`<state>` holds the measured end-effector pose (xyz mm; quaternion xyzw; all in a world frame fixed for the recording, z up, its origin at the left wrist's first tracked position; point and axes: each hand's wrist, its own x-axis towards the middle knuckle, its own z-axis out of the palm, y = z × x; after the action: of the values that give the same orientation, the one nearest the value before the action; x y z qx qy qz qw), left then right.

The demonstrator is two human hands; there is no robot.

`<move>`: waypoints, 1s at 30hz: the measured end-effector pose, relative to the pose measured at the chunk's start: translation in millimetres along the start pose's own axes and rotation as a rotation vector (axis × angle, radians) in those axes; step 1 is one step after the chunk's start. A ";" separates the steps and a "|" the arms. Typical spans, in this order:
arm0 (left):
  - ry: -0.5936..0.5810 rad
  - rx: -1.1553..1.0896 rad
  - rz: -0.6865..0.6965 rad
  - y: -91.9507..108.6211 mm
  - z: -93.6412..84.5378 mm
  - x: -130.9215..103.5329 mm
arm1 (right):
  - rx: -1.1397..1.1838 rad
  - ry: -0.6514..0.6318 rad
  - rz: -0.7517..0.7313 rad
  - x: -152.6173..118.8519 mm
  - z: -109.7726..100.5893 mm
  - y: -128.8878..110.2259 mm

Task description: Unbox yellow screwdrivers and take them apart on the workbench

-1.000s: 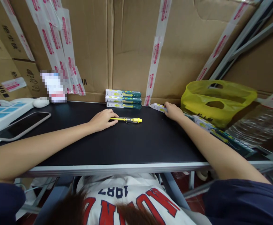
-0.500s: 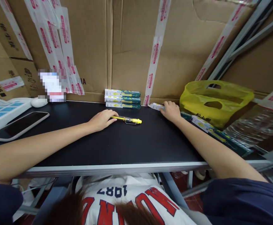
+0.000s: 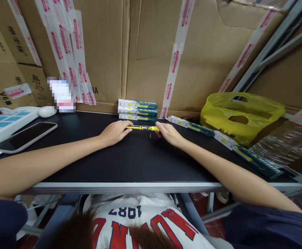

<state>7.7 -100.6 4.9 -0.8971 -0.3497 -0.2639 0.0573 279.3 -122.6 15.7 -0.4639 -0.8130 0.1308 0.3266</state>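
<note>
A slim yellow pen-shaped tool [image 3: 140, 128] with a clear middle section and a thin clip is held level just above the black table [image 3: 130, 159]. My left hand [image 3: 116, 133] has its fingers closed around the tool's left end, hiding that tip. At the other end, the thumb and fingers of my right hand [image 3: 169, 134] pinch the thicker yellow cap. Behind the tool stands a stack of flat printed boxes [image 3: 137, 110], white and dark green, against the cardboard. Right of the stack lies a similar narrow box [image 3: 191, 125], and past it another such box [image 3: 248, 154] runs toward the front.
On the left are a phone [image 3: 25, 137], a white power strip [image 3: 10, 122] and a blurred-out upright item [image 3: 62, 95]. A yellow plastic bag [image 3: 240, 116] and a clear plastic bottle [image 3: 283, 138] stand at the right. Cardboard [image 3: 151, 52] walls the back.
My right hand has left the narrow box at the back right and come left to the tool's cap. My left hand keeps its hold on the tool.
</note>
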 end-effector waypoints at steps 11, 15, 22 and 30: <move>0.034 0.049 0.014 -0.7 1.0 1.2 | 0.190 0.112 -0.091 -2.1 7.3 4.0; 0.021 0.018 0.002 -1.1 1.2 0.5 | 0.180 0.151 -0.162 -5.3 5.6 -0.5; 0.047 -0.029 0.077 -1.7 -0.1 -2.9 | 0.237 0.198 -0.098 -8.3 10.3 -15.5; 0.163 0.033 0.453 9.6 -1.7 -2.1 | 0.301 0.165 -0.018 -13.5 23.4 -31.5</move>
<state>12.0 -109.6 6.1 -0.9273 -0.1380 -0.3100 0.1580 247.8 -148.7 8.9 -0.4117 -0.7587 0.2093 0.4593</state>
